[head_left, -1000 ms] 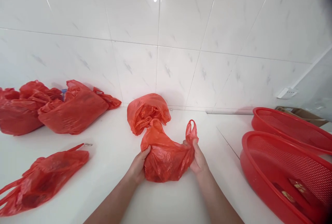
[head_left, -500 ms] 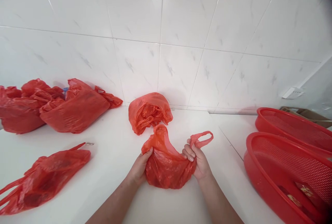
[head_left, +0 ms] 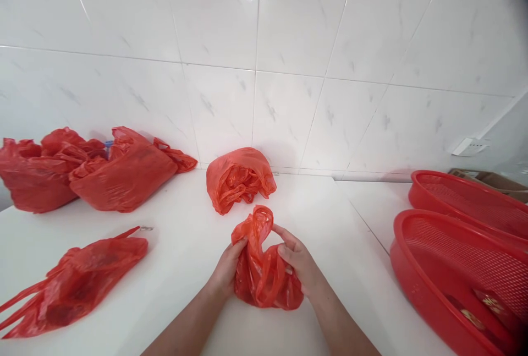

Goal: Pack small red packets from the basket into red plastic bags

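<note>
Between my hands is a red plastic bag [head_left: 266, 281], thin and crinkled, with one loop handle standing up at its top left. My left hand [head_left: 228, 267] grips the bag's left side, thumb on the near face. On the other side, my right hand [head_left: 300, 263] pinches the bag's upper right edge between thumb and fingers; some fingertips are hidden behind the plastic. What the bag holds, if anything, cannot be made out. Just beyond it a crumpled red bag [head_left: 243, 171] lies against the wall, its opening facing me.
A flat red bag [head_left: 88, 279] lies at the left on the white table [head_left: 177, 235]. Behind it, full red bags [head_left: 124, 180] lean by the tiled wall [head_left: 218, 108]. Two red perforated baskets [head_left: 406, 246] stand at the right; the nearer holds small packets [head_left: 470, 317].
My right hand has moved left and let go of the right handle loop, now gripping the bag's edge. The bag is gathered narrower. My left hand keeps its grip.
</note>
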Demonstrator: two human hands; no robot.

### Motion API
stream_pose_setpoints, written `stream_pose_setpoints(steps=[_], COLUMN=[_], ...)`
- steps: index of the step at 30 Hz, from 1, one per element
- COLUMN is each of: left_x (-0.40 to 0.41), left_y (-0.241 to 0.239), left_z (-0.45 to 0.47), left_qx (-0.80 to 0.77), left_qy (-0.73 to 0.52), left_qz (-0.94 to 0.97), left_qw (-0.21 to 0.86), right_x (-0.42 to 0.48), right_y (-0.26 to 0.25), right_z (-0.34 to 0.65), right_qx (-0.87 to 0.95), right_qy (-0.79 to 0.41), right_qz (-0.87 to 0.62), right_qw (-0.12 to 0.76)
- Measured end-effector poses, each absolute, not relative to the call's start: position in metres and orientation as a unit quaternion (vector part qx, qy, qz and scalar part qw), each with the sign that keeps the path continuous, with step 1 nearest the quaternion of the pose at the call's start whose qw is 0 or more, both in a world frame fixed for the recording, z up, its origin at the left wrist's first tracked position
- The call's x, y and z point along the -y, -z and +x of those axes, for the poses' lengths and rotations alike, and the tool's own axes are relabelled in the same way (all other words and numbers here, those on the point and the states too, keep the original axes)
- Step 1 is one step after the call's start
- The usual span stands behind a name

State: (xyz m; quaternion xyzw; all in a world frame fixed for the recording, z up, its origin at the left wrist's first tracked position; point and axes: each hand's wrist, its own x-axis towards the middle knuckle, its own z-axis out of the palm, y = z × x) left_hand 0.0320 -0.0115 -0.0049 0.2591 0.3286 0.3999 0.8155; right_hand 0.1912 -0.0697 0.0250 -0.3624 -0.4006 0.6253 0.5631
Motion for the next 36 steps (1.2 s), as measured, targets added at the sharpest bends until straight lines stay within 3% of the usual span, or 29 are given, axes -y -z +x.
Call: stream_pose_setpoints(steps=[5, 13, 19, 24, 27, 36], left_x=[0.020, 0.027, 0.035, 0.036, 0.035, 0.028], left_y=[-0.007, 0.004, -0.003, 0.005, 0.007, -0.003], left_z=[0.035, 0.039, 0.034, 0.036, 0.038, 0.037], left_qx=[-0.322, -0.372, -0.290, -0.222, -0.262, -0.389], left_qy=[-0.360, -0.388, -0.518, -0.465, -0.455, -0.449], left_qz=[0.359, 0.492, 0.689, 0.822, 0.813, 0.652], left_qw=[0.799, 0.684, 0.417, 0.242, 0.251, 0.470], right_x=[0.076, 0.064, 0.054, 0.053, 0.056, 0.069], right_y=[-0.041, -0.011, 0.000, 0.002, 0.001, -0.013], right_z=[0.181, 0.179, 0.184, 0.180, 0.180, 0.185], right_qx=[0.457, 0.371, 0.306, 0.324, 0.347, 0.422], right_qy=[-0.644, -0.584, -0.567, -0.566, -0.563, -0.624], right_qz=[-0.332, -0.463, -0.502, -0.513, -0.511, -0.367], right_qw=[0.516, 0.554, 0.577, 0.558, 0.550, 0.545])
